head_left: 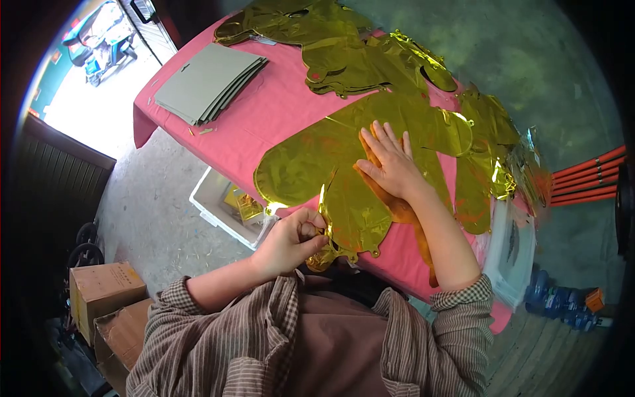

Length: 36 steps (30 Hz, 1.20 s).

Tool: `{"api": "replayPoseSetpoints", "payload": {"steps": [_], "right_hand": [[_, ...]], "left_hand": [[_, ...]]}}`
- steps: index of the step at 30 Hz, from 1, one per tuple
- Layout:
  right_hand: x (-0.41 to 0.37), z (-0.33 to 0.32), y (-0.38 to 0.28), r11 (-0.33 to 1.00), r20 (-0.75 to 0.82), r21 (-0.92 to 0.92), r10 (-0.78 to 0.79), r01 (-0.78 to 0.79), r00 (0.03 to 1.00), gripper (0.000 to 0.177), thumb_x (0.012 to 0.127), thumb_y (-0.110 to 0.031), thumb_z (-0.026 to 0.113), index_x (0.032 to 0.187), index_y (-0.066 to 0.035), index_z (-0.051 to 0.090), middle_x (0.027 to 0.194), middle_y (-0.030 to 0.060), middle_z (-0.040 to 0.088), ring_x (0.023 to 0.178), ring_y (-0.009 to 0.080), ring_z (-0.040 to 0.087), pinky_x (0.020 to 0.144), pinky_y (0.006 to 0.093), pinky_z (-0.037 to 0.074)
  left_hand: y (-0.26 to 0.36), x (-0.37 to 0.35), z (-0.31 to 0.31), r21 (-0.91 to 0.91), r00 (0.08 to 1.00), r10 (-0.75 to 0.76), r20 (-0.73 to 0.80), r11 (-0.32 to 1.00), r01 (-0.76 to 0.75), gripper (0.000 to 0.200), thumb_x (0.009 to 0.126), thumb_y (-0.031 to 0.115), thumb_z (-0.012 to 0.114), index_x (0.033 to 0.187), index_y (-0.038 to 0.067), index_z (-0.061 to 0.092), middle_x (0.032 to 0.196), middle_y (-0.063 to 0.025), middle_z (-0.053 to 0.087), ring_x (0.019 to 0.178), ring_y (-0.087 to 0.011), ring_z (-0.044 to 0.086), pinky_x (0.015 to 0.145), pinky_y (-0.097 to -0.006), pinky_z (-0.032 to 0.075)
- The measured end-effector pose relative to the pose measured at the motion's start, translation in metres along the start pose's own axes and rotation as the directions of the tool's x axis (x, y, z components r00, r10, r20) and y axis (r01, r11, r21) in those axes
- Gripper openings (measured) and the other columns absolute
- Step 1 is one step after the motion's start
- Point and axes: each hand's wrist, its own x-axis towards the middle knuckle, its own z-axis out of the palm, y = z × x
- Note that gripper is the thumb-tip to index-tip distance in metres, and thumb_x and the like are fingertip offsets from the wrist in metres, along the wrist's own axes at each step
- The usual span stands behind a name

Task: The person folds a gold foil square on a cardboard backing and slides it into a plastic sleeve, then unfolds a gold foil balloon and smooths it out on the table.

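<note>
A large flat gold foil balloon (311, 155), uninflated, lies spread over the near side of the pink-covered table. My left hand (294, 241) is closed in a pinch on the balloon's lower edge, close to my body. There the foil is bunched, and my fingers hide part of it. Flat on the balloon's middle rests my right hand (391, 165), fingers stretched out and a little apart; the foil mirrors it. Further gold foil balloons (347, 56) are piled at the far side of the table, and more foil (486, 126) lies to the right.
Grey card sheets (205, 79) are stacked on the pink cloth (268, 109). A white plastic bin (211, 205) with gold packets stands below the left edge; a clear bin (516, 245) is at the right. Cardboard boxes (106, 291), water bottles (562, 298) and orange poles (589, 175) surround the table.
</note>
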Motion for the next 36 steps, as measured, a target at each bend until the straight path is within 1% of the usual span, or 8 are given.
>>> {"api": "replayPoseSetpoints", "payload": {"steps": [13,18,19,24,28,31,34,36], "right_hand": [[0.0,0.004,-0.004,1.0,-0.041,0.0,-0.009,0.009,0.999,0.067,0.091,-0.054,0.043,0.146,-0.019,0.03,0.153,0.0119,0.021,0.142,0.0279,0.014,0.114,0.0498,0.005],[0.0,0.009,-0.002,0.999,-0.071,-0.036,-0.023,0.02,0.997,0.066,0.091,-0.054,0.042,0.146,-0.019,0.029,0.153,0.0118,0.021,0.142,0.0276,0.016,0.113,0.0501,0.008],[0.001,0.009,-0.002,0.999,-0.076,-0.042,-0.026,0.023,0.997,0.066,0.091,-0.054,0.042,0.146,-0.02,0.029,0.153,0.0116,0.022,0.142,0.0275,0.016,0.113,0.0502,0.008],[0.001,0.01,-0.001,0.998,-0.077,-0.052,-0.03,0.026,0.997,0.066,0.091,-0.054,0.042,0.146,-0.02,0.029,0.153,0.011,0.022,0.142,0.0271,0.017,0.113,0.0499,0.008],[0.001,0.009,-0.001,0.998,-0.079,-0.05,-0.029,0.025,0.996,0.066,0.091,-0.054,0.042,0.146,-0.019,0.029,0.153,0.0105,0.022,0.142,0.0269,0.017,0.113,0.0496,0.009],[0.001,0.009,0.001,0.998,-0.079,-0.058,-0.037,0.032,0.996,0.066,0.091,-0.053,0.043,0.146,-0.019,0.029,0.153,0.0105,0.022,0.142,0.0272,0.018,0.113,0.0495,0.009],[0.001,0.009,0.001,0.998,-0.075,-0.06,-0.036,0.031,0.997,0.066,0.091,-0.053,0.042,0.146,-0.019,0.029,0.153,0.0106,0.022,0.142,0.0276,0.018,0.113,0.0493,0.009],[0.002,0.011,0.003,0.999,-0.082,-0.038,-0.042,0.039,0.996,0.067,0.09,-0.056,0.042,0.145,-0.019,0.03,0.152,0.0113,0.023,0.141,0.0277,0.018,0.113,0.0503,0.008]], "left_hand": [[-0.002,-0.001,-0.001,-0.008,1.0,-0.004,-0.011,1.0,0.004,0.02,0.086,-0.002,0.06,0.102,0.003,0.047,0.068,0.0054,0.052,0.06,0.0003,0.047,0.052,-0.0179,0.035],[0.006,-0.011,0.0,0.279,0.987,0.124,-0.099,0.956,-0.092,0.027,0.084,0.002,0.064,0.106,0.004,0.047,0.058,0.0044,0.047,0.051,-0.0027,0.042,0.048,-0.0213,0.034],[0.005,-0.012,0.001,0.277,0.987,0.125,-0.101,0.956,-0.092,0.027,0.084,0.002,0.064,0.106,0.004,0.047,0.058,0.0044,0.047,0.051,-0.0027,0.042,0.048,-0.0213,0.034],[0.009,-0.013,0.007,0.383,0.924,0.366,-0.116,0.874,-0.298,0.031,0.081,0.006,0.068,0.109,0.004,0.054,0.059,0.001,0.048,0.051,-0.006,0.046,0.048,-0.0229,0.037],[0.017,-0.011,0.01,0.372,0.932,0.354,-0.079,0.878,-0.302,0.025,0.081,0.006,0.068,0.103,0.003,0.059,0.06,0.0004,0.05,0.052,-0.0075,0.049,0.049,-0.0249,0.04],[0.015,-0.009,0.012,0.383,0.909,0.414,-0.051,0.848,-0.365,0.022,0.082,0.007,0.068,0.102,0.002,0.06,0.065,-0.002,0.057,0.056,-0.009,0.055,0.053,-0.0255,0.045],[0.02,-0.005,0.019,0.251,0.931,0.366,0.015,0.899,-0.358,0.023,0.084,0.008,0.066,0.105,0.001,0.061,0.077,-0.0072,0.066,0.067,-0.0108,0.064,0.06,-0.0244,0.05],[0.021,-0.003,0.023,0.217,0.939,0.342,0.021,0.916,-0.339,0.022,0.084,0.008,0.065,0.104,0.0,0.06,0.075,-0.0091,0.065,0.066,-0.0146,0.064,0.061,-0.0273,0.051]]}}
